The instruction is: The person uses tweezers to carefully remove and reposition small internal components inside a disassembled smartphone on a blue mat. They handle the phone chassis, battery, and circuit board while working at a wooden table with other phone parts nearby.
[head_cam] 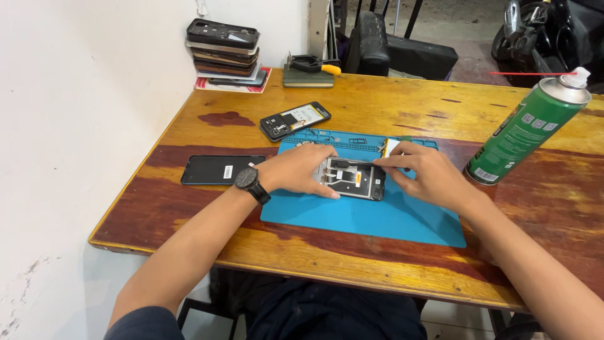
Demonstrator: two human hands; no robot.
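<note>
The opened phone lay flat near the middle of the blue work mat on the table, its back cover off and the inner frame facing up.

Handling, as judged from this view: the unit looked light and thin. The frame was probably stiff enough to lift by its long edges, but the exposed boards and connectors would be fragile, and the glass side underneath could crack under point pressure. The safest hold would be on the outer rim, not on the inner parts.

Left to right:

1. A dark flat phone panel lay on the table beside the mat, just beyond the wrist.
2. The left hand, with a black wristwatch on the wrist, rested palm down on the left end of the opened phone. Its grip was spread and nearly flat, fingers pressing the frame down rather than closing around it.
3. The right hand came in from the right with the wrist low over the mat. Its grip was pinched nearly closed on a thin dark tool, whose tip lay across the upper part of the frame.
4. A green spray can stood tilted at the right, well apart from the mat's centre.

A second opened phone lay behind the mat.
</note>
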